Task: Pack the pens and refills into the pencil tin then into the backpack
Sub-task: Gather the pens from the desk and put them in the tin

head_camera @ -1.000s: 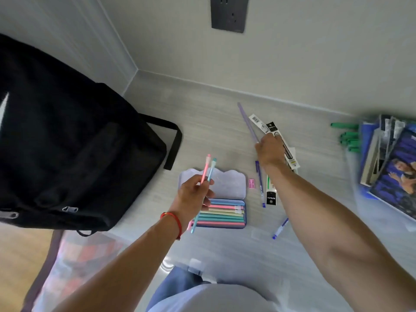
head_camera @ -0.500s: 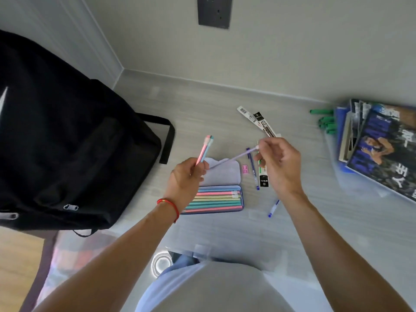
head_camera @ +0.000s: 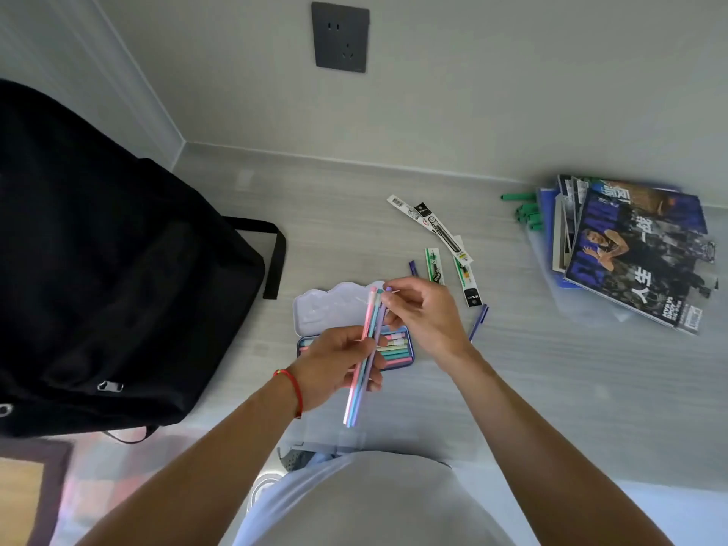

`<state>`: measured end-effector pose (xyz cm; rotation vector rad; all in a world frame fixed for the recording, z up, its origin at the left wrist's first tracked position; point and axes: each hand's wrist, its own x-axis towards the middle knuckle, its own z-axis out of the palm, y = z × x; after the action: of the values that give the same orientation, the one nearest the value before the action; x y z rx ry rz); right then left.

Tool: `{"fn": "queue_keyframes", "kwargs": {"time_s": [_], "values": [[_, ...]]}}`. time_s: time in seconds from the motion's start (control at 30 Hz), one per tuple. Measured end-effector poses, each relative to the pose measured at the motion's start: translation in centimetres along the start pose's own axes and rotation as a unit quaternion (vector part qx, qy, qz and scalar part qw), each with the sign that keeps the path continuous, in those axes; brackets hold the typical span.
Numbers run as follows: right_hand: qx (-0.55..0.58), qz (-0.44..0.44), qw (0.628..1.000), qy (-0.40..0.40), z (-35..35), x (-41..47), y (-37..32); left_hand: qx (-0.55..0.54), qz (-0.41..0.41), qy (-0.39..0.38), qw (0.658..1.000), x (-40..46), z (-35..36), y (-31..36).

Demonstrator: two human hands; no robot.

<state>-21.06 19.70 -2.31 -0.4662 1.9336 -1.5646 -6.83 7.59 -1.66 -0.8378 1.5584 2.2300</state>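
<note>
Your left hand (head_camera: pixel 335 360) grips 3 slim pastel pens (head_camera: pixel 364 356), pink, blue and lilac, just above the open blue pencil tin (head_camera: pixel 409 350); your right hand (head_camera: pixel 421 313) pinches the lilac one's top end. Squeezed loosely, that bundle could fan apart and a pen roll off past the tin. The packaged refills (head_camera: pixel 445 234) and loose blue pens (head_camera: pixel 478 321) lie beyond the tin, easy to overlook. The black fabric backpack (head_camera: pixel 118 269) sits left of it on a pale grey wood-grain surface (head_camera: pixel 512 388) meeting a plain wall, dark socket (head_camera: pixel 340 37) above
</note>
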Motion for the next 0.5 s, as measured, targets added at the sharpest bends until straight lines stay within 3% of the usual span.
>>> {"fn": "queue_keyframes", "kwargs": {"time_s": [0.17,0.3,0.37,0.5], "values": [[-0.087,0.004,0.992,-0.087,-0.5,-0.2,1.7,0.260,-0.023,-0.014,0.965,1.1,-1.8,0.3],[-0.058,0.079,0.995,-0.024,-1.4,-0.8,4.3,0.431,0.019,0.052,0.901,2.4,-2.9,-0.7],[-0.018,0.123,0.992,0.008,-2.4,-1.2,5.6,0.467,0.031,0.091,0.879,2.7,-3.6,-1.5],[-0.063,0.156,0.986,-0.001,-3.3,-2.1,7.3,0.466,0.069,0.093,0.877,2.9,-3.9,-3.5]]}}
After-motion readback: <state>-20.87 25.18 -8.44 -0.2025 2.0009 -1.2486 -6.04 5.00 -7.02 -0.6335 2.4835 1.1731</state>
